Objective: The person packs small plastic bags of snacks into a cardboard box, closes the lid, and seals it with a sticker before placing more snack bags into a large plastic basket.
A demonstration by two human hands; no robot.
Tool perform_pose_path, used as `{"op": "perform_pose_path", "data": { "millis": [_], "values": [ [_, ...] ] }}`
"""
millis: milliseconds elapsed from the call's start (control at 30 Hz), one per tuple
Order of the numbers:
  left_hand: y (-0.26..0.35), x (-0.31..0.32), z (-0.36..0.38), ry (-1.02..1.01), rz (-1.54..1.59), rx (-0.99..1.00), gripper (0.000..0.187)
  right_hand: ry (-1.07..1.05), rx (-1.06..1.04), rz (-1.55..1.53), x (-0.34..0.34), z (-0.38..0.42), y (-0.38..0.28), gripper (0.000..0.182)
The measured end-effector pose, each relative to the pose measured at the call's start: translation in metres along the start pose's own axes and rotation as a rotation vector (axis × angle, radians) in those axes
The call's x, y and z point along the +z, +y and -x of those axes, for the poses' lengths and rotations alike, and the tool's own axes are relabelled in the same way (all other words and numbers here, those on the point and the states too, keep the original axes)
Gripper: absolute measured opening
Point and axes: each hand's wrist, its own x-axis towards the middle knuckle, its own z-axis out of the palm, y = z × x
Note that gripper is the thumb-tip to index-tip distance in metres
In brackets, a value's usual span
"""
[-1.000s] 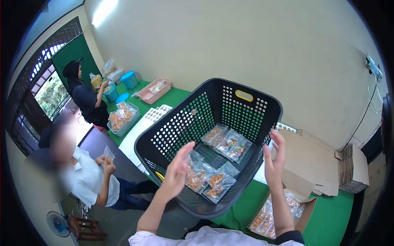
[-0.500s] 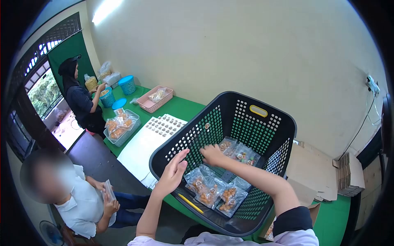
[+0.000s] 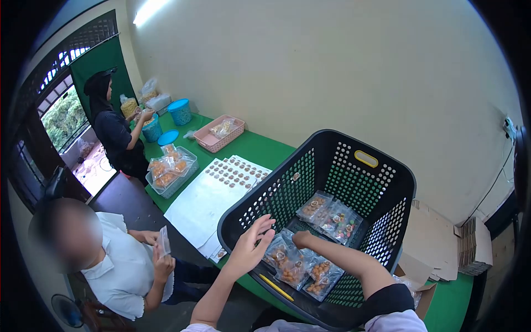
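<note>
Inside a black perforated basket [image 3: 318, 148] lie several clear packets of small orange-brown snacks [image 3: 292, 270], each with a round sticker. Farther back in it sit another brown snack packet [image 3: 314, 205] and a packet with multicoloured pieces [image 3: 338, 222]. My right hand [image 3: 303, 239] reaches down into the basket at the far edge of the near packets; its fingers point downward and are hidden. Over the basket's near left rim, my left hand [image 3: 251, 248] is raised with fingers stretched out, holding nothing. A yellow pen-like stick [image 3: 276, 288] rests on the near rim.
Left on the green table [image 3: 268, 145] are sticker sheets [image 3: 202, 193], a clear bin of snack bags [image 3: 177, 180], a pink basket [image 3: 213, 145] and blue tubs [image 3: 180, 112]. Two people work at left. Cardboard [image 3: 431, 238] lies at right.
My right hand has moved from the basket's left side down to the near packets. My left hand stays open by the rim. The view has shifted slightly.
</note>
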Motion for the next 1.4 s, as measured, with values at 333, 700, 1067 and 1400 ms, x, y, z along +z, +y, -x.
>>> {"op": "perform_pose_path", "data": {
  "millis": [333, 700, 1067, 1400],
  "values": [
    [0.000, 0.006, 0.004, 0.097, -0.380, 0.025, 0.061, 0.579, -0.489, -0.544, -0.168, 0.190, -0.023, 0.018],
    [0.042, 0.052, 0.017, -0.023, -0.385, 0.124, 0.037, 0.801, -0.609, -1.318, -0.133, 0.332, 0.011, 0.015],
    [0.105, 0.182, 0.075, -0.043, -0.181, 0.236, 0.019, 0.908, -0.403, -1.717, -0.035, 0.457, 0.065, 0.024],
    [0.093, 0.293, 0.113, -0.194, 0.039, 0.137, 0.020, 0.974, -0.128, -1.582, 0.054, 0.571, 0.084, 0.018]
  ]
}}
